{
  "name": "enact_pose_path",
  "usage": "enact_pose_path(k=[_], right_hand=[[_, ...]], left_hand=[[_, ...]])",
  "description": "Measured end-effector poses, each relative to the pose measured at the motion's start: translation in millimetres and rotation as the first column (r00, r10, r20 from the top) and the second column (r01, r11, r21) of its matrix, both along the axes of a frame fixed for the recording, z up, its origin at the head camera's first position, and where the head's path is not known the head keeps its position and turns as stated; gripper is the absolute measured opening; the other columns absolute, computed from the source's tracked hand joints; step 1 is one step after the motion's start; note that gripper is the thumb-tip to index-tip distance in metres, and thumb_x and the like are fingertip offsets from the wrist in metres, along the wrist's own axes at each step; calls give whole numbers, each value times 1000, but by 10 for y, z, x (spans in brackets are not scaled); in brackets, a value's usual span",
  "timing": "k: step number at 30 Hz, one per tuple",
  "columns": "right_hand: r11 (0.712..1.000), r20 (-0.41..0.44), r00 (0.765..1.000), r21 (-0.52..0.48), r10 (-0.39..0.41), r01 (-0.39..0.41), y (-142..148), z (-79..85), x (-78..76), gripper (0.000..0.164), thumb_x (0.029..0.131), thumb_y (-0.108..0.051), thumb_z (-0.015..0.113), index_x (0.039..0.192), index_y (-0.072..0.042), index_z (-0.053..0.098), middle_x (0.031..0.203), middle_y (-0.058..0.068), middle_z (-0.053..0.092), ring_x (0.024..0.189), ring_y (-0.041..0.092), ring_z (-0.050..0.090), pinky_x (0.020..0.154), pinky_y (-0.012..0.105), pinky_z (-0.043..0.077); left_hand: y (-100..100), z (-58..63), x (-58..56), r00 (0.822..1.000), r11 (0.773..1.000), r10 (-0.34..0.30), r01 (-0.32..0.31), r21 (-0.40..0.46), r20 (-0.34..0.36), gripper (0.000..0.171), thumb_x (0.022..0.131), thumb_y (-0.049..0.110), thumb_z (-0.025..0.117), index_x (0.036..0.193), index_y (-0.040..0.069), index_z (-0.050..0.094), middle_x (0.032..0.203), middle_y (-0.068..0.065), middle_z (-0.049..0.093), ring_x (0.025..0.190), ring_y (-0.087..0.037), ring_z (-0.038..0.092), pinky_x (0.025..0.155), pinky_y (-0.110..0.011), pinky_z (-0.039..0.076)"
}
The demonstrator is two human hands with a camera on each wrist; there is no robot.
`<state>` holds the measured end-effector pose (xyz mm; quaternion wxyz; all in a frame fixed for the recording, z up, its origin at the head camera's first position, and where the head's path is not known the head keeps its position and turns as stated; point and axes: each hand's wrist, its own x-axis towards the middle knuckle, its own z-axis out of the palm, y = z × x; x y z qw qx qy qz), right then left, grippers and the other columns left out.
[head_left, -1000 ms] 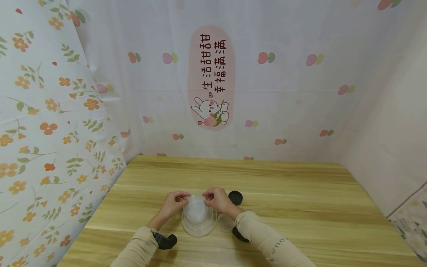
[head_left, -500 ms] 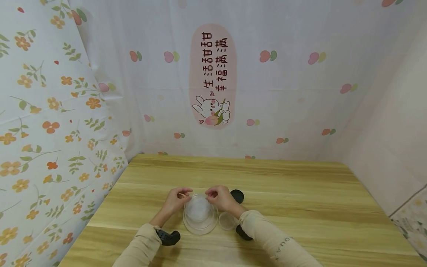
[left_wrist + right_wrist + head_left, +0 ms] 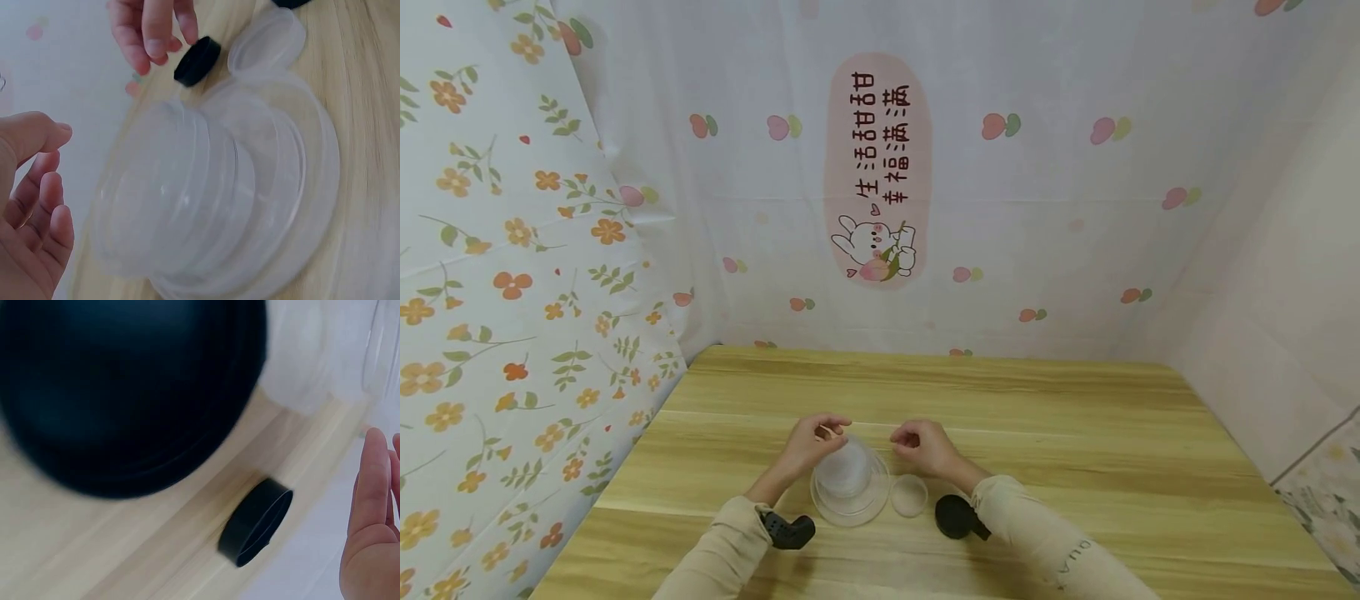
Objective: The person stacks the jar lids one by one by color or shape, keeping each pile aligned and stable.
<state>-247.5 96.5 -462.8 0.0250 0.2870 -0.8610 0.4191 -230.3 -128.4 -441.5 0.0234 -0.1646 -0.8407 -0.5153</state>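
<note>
Translucent round plastic lids or shallow containers form a stack point(image 3: 842, 471), with wider pieces at the bottom. Up close, the left wrist view shows the stack point(image 3: 187, 194) piled in several layers. My left hand point(image 3: 815, 442) hovers at its far left side, thumb and fingers apart, holding nothing; a gap separates the left hand point(image 3: 34, 200) from the stack in the left wrist view. To the right of the stack, my right hand point(image 3: 925, 447) hangs with loosely bent fingers and nothing in them. A smaller clear round lid point(image 3: 909, 496) lies beside the stack.
One black round lid point(image 3: 953, 517) lies by my right wrist. Another, smaller-looking black lid point(image 3: 256, 522) shows in the right wrist view, hidden in the head view. A wood-grain table point(image 3: 1075, 433) meets a patterned cloth backdrop point(image 3: 1037, 208).
My hands were both at the top piece of the stack and have let go. The right hand has moved right, uncovering the near black lid and covering the far one.
</note>
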Motion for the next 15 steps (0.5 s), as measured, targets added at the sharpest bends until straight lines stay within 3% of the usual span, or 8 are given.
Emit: enact_pose_path(k=[9, 15], right_hand=[[1000, 23, 1000, 9, 4, -4, 229, -33, 47, 8, 80, -1, 62, 85, 4, 65, 79, 6, 63, 68, 12, 56, 61, 20, 46], [1000, 72, 997, 18, 2, -4, 349, -74, 110, 7, 79, 0, 62, 83, 5, 65, 74, 5, 61, 64, 10, 53, 58, 19, 45]], left_hand=[[260, 97, -2, 995, 995, -97, 97, -25, -12, 20, 79, 0, 61, 99, 1, 63, 84, -9, 58, 69, -18, 53, 58, -23, 45], [446, 66, -22, 974, 972, -225, 221, -80, -38, 20, 79, -2, 61, 99, -3, 62, 84, -15, 59, 74, -23, 56, 64, -28, 47]])
